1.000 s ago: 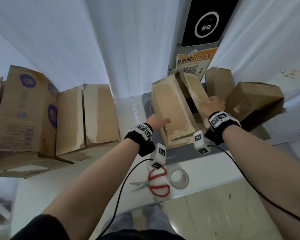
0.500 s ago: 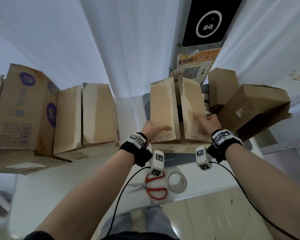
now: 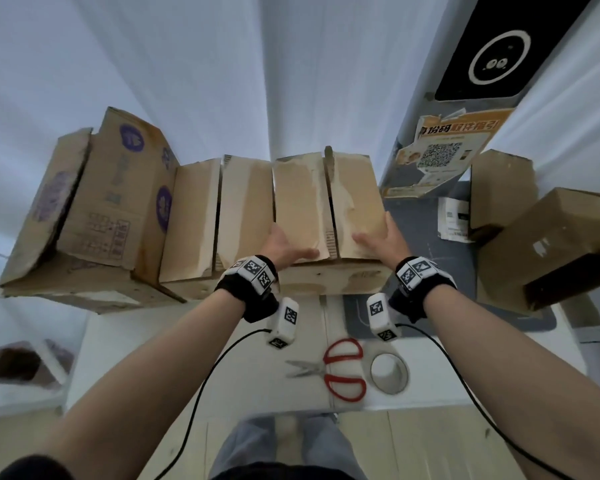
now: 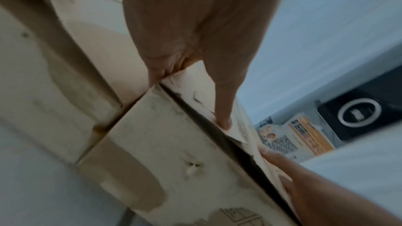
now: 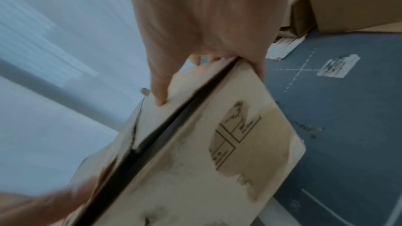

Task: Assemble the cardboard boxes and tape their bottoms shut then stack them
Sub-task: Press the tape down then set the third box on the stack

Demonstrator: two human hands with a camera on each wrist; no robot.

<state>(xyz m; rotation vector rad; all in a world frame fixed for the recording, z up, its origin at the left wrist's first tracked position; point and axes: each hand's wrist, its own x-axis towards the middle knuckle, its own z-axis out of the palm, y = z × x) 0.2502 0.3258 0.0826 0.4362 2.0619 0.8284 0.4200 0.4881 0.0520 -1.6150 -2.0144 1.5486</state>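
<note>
Left hand (image 3: 284, 245) laid flat on left top flap of plain brown cardboard box (image 3: 326, 209), fingers straight, thumb hooked over near edge; one fingertip (image 4: 225, 123) pressed beside dark seam in left wrist view. Right hand (image 3: 381, 239) laid likewise on right top flap, fingers extended, thumb (image 5: 159, 92) on flap, remaining fingers wrapped past box corner. Neither hand curled round anything; both pressing flaps down. Narrow gap left between the two flaps; small tab upright at far end of seam.

Held box set on white table (image 3: 201, 341), partly over grey-blue mat (image 3: 458, 271), touching second plain brown box (image 3: 222, 216) on its left. Beyond that, larger brown carton with purple print (image 3: 111, 202), flaps open. To right, well apart: two more brown cartons (image 3: 548, 244), one upright behind, one tilted in front. Count of cardboard boxes on the table: five.

Near table edge, below wrists: one pair of red-handled scissors (image 3: 340, 372), blades pointing left; one roll of clear tape (image 3: 388, 374) lying flat just beside handles, right side. Neither touched.

Behind, against white curtain: one black panel with white ring (image 3: 499, 53); one orange-and-white QR-code notice (image 3: 444, 150) beneath it.
</note>
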